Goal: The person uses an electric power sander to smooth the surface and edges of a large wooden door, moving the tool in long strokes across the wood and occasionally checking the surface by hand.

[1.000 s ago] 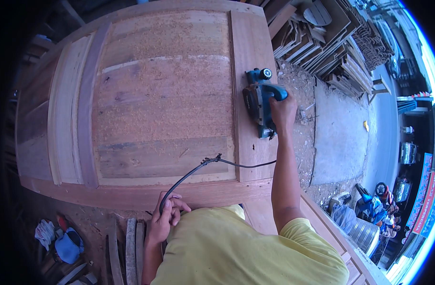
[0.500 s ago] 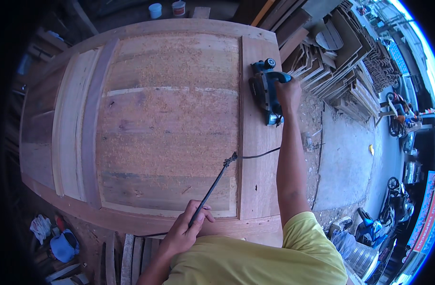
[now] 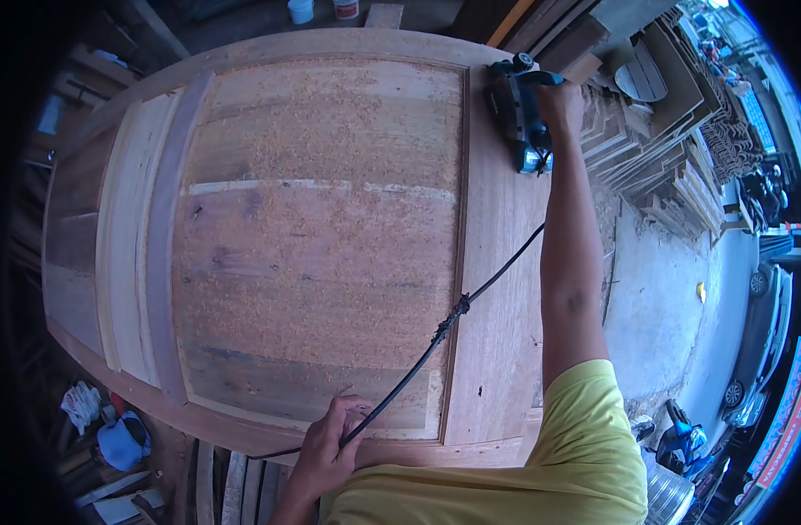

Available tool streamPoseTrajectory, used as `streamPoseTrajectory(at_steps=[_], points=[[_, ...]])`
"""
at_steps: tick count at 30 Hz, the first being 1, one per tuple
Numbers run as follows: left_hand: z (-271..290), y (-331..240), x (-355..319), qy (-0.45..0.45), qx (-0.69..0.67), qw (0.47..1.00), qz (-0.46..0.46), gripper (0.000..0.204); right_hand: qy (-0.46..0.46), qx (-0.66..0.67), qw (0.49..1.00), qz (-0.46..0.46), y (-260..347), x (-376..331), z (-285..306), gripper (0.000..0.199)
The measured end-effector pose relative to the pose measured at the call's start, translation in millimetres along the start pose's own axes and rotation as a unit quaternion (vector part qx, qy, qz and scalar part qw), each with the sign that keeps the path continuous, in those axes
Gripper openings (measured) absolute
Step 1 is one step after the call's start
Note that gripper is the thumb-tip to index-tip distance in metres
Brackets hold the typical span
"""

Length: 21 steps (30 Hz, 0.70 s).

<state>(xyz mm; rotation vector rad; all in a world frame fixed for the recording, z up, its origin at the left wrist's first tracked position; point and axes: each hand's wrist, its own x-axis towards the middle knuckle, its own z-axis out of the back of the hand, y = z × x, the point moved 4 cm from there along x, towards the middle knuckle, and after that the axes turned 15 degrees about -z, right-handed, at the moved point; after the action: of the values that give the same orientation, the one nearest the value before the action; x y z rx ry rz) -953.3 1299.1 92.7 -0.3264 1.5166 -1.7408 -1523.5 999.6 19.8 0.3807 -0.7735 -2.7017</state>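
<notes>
Head view: a wooden door [image 3: 496, 350] lies flat across the middle, with a pile of boards [image 3: 680, 109] just beyond its far right corner. Near the far end of the door's right border board sits a blue-green planer [image 3: 517, 109], its long axis running roughly lengthwise along that board. The person's right hand [image 3: 562, 107] is the nearer one, its fingers wrapped around the planer's handle from the right. The left hand [image 3: 332, 448] is well apart, by the door's near edge, its fingers curled around a black cord [image 3: 412, 372]. This cord slants across the border board on the planer's near side, carrying a ragged lump [image 3: 453, 317], and disappears behind the right forearm. Shavings [image 3: 321, 210] litter the panel leftward.
</notes>
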Motion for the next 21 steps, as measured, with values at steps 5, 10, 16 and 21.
streamPoseTrajectory(at_steps=[5, 10, 16, 21], points=[[4.3, 5.7, 12.7, -0.056, 0.051, 0.997, 0.028, 0.036, -0.033, 0.011, 0.996, 0.077, 26.1, 45.6, -23.1, 0.050], [-4.6, 15.1, 30.0, -0.103, 0.118, 0.988, 0.014, 0.035, 0.002, 0.026, 0.999, 0.046, 54.6, 72.3, -32.8, 0.056], [1.8, 8.7, -4.8, -0.178, -0.054, 0.982, 0.028, 0.022, 0.107, 0.142, 0.981, 0.080, -5.0, 1.8, 9.9, 0.037], [10.8, 7.9, -51.2, -0.179, -0.124, 0.974, -0.056, 0.043, 0.143, 0.136, 0.978, 0.075, -161.2, -149.2, 117.9, 0.033]])
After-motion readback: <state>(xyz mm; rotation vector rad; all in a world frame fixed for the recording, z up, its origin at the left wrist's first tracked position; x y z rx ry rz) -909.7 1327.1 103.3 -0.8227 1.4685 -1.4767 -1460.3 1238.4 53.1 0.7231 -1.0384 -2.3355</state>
